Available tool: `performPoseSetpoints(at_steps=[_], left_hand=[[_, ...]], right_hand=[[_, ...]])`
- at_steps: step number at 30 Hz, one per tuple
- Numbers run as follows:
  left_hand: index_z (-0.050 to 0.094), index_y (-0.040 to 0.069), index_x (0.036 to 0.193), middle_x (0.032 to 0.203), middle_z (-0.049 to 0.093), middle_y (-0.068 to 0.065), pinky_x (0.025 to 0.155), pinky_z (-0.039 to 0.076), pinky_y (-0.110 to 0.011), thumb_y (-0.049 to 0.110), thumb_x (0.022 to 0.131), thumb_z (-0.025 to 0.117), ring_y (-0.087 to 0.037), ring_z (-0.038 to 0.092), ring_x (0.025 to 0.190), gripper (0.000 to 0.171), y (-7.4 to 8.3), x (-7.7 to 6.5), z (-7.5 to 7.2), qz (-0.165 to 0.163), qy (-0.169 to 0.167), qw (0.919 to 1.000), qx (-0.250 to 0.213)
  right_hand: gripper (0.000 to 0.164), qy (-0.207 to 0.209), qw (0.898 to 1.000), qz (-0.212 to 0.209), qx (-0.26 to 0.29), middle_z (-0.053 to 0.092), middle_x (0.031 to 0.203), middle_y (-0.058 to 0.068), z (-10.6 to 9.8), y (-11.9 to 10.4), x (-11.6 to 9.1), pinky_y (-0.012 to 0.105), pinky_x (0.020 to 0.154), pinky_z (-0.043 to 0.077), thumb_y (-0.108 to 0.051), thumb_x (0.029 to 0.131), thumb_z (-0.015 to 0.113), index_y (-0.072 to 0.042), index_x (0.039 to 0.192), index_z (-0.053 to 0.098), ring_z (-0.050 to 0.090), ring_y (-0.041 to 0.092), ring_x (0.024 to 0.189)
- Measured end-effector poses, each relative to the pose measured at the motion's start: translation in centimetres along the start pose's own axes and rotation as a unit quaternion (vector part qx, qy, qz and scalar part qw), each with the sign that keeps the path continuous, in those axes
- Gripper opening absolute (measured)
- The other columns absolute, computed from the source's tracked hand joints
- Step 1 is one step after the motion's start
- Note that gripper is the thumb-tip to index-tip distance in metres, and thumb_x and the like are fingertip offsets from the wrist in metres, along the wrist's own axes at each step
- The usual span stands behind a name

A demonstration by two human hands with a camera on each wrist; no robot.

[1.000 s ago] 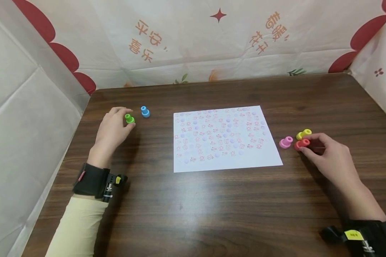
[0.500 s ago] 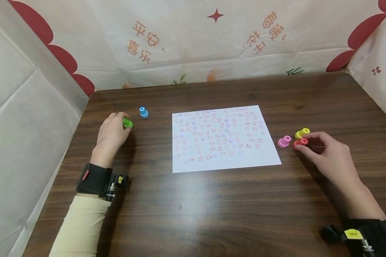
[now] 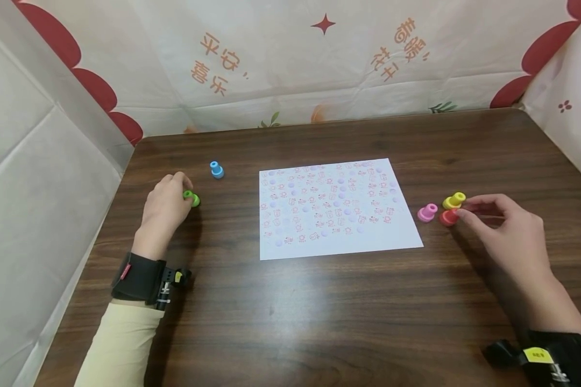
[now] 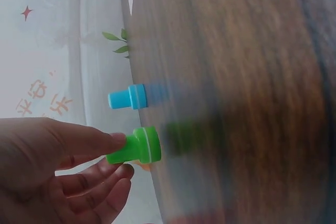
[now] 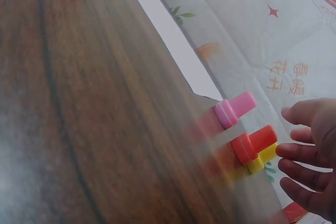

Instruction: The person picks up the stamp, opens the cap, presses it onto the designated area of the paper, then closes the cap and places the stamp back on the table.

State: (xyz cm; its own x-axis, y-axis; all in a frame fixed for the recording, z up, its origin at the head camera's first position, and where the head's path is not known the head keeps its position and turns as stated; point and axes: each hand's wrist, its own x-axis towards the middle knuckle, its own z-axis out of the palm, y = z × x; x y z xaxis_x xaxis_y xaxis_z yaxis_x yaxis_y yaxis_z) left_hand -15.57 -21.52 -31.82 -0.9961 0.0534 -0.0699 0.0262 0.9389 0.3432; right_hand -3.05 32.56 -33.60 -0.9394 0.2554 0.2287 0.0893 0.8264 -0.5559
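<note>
My left hand (image 3: 167, 203) pinches the handle of a small green stamp (image 4: 144, 147) between thumb and fingers, on the left of the table. A blue stamp (image 3: 216, 170) stands just beyond it. On the right, my right hand (image 3: 515, 231) is beside a red stamp (image 5: 247, 148), its fingers spread with a gap to the handle in the right wrist view. A yellow stamp (image 3: 454, 200) stands behind the red one, and a pink stamp (image 3: 427, 213) to its left.
A white sheet of paper (image 3: 392, 239) covered with small red and purple prints lies mid-table between the hands. The dark wooden table (image 3: 290, 322) ends at a white patterned cloth (image 3: 290, 64) at the back and sides.
The green stamp has moved nearer to me, with my left hand. My right hand has let go of the red stamp and drawn slightly right.
</note>
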Motion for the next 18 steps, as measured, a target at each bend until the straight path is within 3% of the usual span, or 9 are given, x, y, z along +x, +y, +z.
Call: performPoseSetpoints(at_steps=[10, 18], left_hand=[[0.058, -0.001, 0.108, 0.109, 0.054, -0.023, 0.072, 0.048, -0.052, 0.011, 0.091, 0.062, -0.037, 0.052, 0.088, 0.021, 0.7, -1.2, -0.8, 0.030, 0.050, 0.9982, -0.016], [0.059, 0.000, 0.108, 0.107, 0.055, -0.021, 0.077, 0.052, -0.053, 0.008, 0.091, 0.063, -0.037, 0.060, 0.094, 0.020, 2.2, -1.8, -1.4, 0.049, 0.074, 0.9942, -0.061]], right_hand=[[0.039, 0.018, 1.000, -0.016, 0.017, 0.065, 0.100, 0.013, -0.3, -0.7, 0.5, -0.008, 0.068, 0.031, -0.030, 0.084, 0.072, -0.003, 0.112, 0.064, 0.045, -0.017, 0.082], [0.040, 0.017, 0.999, -0.026, 0.028, 0.063, 0.102, 0.011, -0.4, -2.0, 0.8, -0.008, 0.073, 0.036, -0.030, 0.085, 0.071, -0.007, 0.117, 0.064, 0.047, -0.017, 0.085]])
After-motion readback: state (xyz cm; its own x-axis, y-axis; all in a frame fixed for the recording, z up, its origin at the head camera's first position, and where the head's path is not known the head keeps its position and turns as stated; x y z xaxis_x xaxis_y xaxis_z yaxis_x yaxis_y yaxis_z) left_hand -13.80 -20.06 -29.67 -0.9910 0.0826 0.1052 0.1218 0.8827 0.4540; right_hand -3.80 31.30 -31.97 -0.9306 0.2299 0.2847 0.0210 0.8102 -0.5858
